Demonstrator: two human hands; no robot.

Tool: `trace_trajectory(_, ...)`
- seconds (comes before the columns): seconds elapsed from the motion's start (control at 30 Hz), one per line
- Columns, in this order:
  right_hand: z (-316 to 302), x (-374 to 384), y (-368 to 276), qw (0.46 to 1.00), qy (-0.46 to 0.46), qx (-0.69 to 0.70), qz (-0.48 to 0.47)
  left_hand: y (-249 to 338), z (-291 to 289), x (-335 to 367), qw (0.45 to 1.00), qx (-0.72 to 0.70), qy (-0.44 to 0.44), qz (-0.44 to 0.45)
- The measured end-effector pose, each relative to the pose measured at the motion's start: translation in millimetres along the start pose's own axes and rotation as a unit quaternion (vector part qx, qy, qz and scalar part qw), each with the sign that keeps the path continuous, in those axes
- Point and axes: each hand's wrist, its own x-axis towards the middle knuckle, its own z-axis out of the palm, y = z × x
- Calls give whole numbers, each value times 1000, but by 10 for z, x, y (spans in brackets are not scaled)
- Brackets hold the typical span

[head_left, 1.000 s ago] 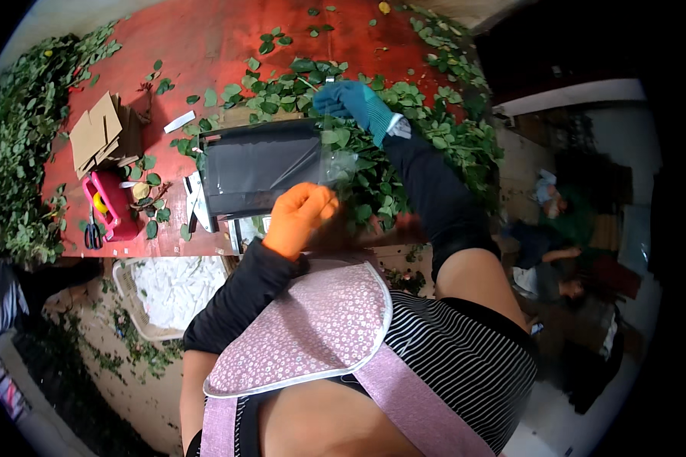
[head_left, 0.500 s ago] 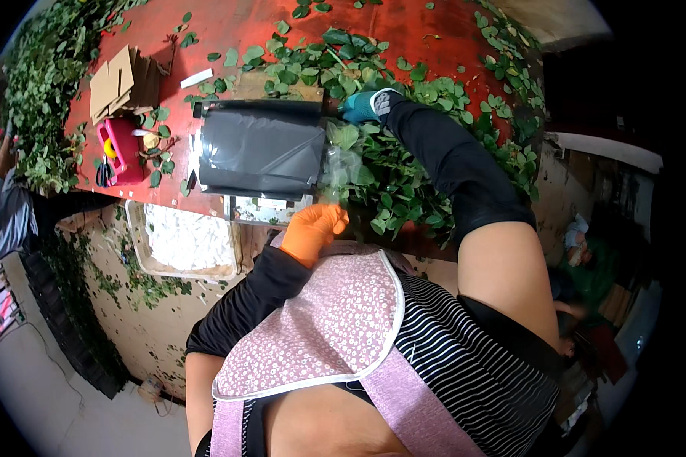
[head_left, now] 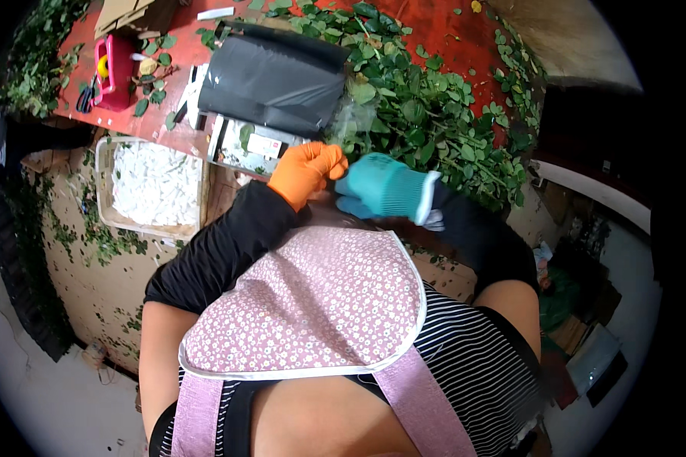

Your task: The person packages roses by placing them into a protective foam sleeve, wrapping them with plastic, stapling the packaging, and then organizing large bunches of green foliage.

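"Where are the hands?"

"Mid-frame, just above the pink floral cloth bib (head_left: 305,305). The left hand in its orange knit glove (head_left: 306,174) has its fingers bunched together; whether anything thin is pinched there, I can't tell. The right hand in its teal knit glove (head_left: 383,188) points its fingers toward it, just beside, and its grip is hidden from me."

"And the material?"

"The glossy black rectangular plastic sheet (head_left: 274,80) lies upper centre on the red-topped table (head_left: 453,42), tilted down to the right. Loose, crinkled clear plastic film (head_left: 362,122) shows at its right end, against the heap of green leafy stems (head_left: 434,122)."

"How would you handle that film?"

"Lightly, I'd say. Thin film likely clings and creases, so I'd feel for one single layer by its edge, with the gloved fingertips rather than the whole fist."

"And the leaves?"

"They could snag it. Better to work below them, near the bib, with both hands close together, and lift stems by their stalks, since leaves may tear."
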Motion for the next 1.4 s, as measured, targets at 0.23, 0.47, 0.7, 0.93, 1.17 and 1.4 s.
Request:
trace_trajectory(0.23,367,126,248,973,-34,-205,97,-728,-146,182,998,-42,5,52)
trace_trajectory(0.47,516,79,357,972,-10,-199,122,-1075,-344,395,998,-25,16,56)
trace_trajectory(0.7,511,130,239,958,-95,-269,-28,-812,-344,264,999,15,-19,20)
trace_trajectory(0.93,134,158,327,960,-65,-262,73,-999,-464,473,999,17,19,35)
trace_trajectory(1.17,219,168,390,963,-79,-237,99,-860,-557,870,977,121,162,61)
trace_trajectory(1.4,238,102,324,972,-63,-208,85,-981,-437,1049,757,602,189,170)
